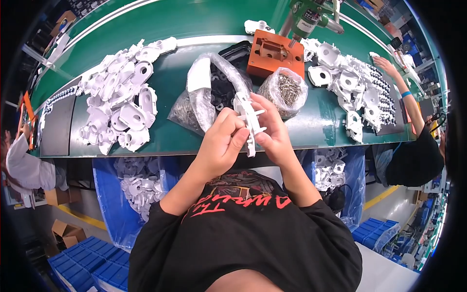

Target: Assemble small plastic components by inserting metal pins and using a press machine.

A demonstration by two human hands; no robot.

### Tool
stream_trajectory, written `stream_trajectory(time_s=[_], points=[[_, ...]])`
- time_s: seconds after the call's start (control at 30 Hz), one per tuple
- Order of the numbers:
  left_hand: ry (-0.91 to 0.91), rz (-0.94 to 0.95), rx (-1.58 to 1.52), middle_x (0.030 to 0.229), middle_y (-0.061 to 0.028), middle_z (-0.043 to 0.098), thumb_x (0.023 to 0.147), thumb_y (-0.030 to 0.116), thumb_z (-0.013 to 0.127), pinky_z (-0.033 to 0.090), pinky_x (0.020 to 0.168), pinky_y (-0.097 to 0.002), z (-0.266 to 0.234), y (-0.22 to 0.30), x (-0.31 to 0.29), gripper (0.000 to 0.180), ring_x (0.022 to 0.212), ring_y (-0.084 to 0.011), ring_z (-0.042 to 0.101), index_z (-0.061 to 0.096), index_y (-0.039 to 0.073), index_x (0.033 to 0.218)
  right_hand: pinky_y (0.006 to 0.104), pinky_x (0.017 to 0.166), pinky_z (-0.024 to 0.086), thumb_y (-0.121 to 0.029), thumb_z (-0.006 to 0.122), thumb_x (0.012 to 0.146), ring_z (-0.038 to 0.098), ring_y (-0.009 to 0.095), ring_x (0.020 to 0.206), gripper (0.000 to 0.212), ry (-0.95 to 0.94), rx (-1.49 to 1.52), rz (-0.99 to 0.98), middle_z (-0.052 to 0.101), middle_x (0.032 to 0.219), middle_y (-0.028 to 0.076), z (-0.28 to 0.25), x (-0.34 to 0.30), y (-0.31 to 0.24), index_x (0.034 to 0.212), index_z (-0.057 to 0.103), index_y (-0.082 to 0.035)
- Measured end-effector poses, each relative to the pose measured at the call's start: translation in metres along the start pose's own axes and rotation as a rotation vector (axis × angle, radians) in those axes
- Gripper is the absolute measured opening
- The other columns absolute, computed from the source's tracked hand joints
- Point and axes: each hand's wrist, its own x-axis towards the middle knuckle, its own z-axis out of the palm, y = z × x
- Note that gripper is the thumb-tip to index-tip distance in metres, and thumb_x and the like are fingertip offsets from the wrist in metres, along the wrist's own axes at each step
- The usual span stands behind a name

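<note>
Between my two hands, just above the front edge of the green table, a white plastic housing part (249, 117) is held on edge, with short posts sticking out to its right. My left hand (223, 141) is closed on its near left side, fingers curled and thumb pressing toward it. From the right, my right hand (272, 131) grips it with the fingers behind and the thumb near a lower post. Just beyond my hands lie an open clear plastic bag of black parts (221, 87) and a bag of small metal screws (288, 92).
An orange fixture block (276, 53) stands under a green press-like tool (307, 24). White housings pile up at left (121, 97) and right (348, 80). Blue lined bins (109, 194) sit below the table edge. A co-worker's hand (386, 65) reaches in at right; another person sits far left.
</note>
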Motion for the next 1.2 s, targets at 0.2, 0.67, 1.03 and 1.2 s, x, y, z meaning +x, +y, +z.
stream_trajectory(time_s=[0.2, 0.67, 1.03, 1.2], points=[[0.093, 0.066, -0.185, 0.100, -0.0126, 0.051, 0.090, 0.015, 0.055, 0.042, 0.070, -0.0297, 0.011, 0.002, -0.002, 0.023, 0.080, -0.0217, 0.052, 0.050, 0.004, 0.109, 0.0326, 0.093, 0.040, -0.062, 0.066, 0.070, 0.052, 0.021, 0.110, 0.103, -0.083, 0.321, 0.065, 0.047, 0.126, 0.014, -0.004, 0.001, -0.001, 0.141, 0.022, -0.002], [-0.088, 0.052, 0.193, 0.101, -0.0133, 0.059, 0.084, 0.010, 0.060, 0.045, 0.079, -0.0298, 0.005, 0.001, 0.026, 0.031, 0.090, -0.0228, 0.059, 0.051, 0.006, 0.114, 0.0492, 0.101, 0.038, -0.054, 0.037, 0.092, 0.044, 0.026, 0.123, 0.063, -0.160, 0.761, 0.249, 0.043, 0.134, 0.009, -0.012, -0.014, 0.017, 0.137, 0.032, -0.010], [-0.094, -0.150, 0.014, 0.096, -0.0164, 0.059, 0.086, 0.016, 0.061, 0.049, 0.072, -0.0336, 0.005, -0.004, 0.021, 0.033, 0.080, -0.0281, 0.063, 0.047, 0.004, 0.113, 0.0375, 0.060, 0.058, -0.071, 0.020, 0.084, 0.066, 0.031, 0.076, 0.082, -0.311, 0.777, 0.412, 0.063, 0.098, 0.019, -0.024, -0.007, 0.025, 0.127, 0.041, -0.004], [-0.092, -0.127, 0.076, 0.093, -0.0086, 0.059, 0.085, 0.013, 0.062, 0.045, 0.075, -0.0260, 0.005, -0.002, 0.020, 0.034, 0.083, -0.0144, 0.056, 0.047, 0.004, 0.114, 0.0362, 0.059, 0.058, -0.070, 0.017, 0.084, 0.066, 0.031, 0.070, 0.083, -0.182, 0.824, 0.456, 0.063, 0.090, 0.019, -0.011, -0.008, 0.017, 0.125, 0.042, -0.003]])
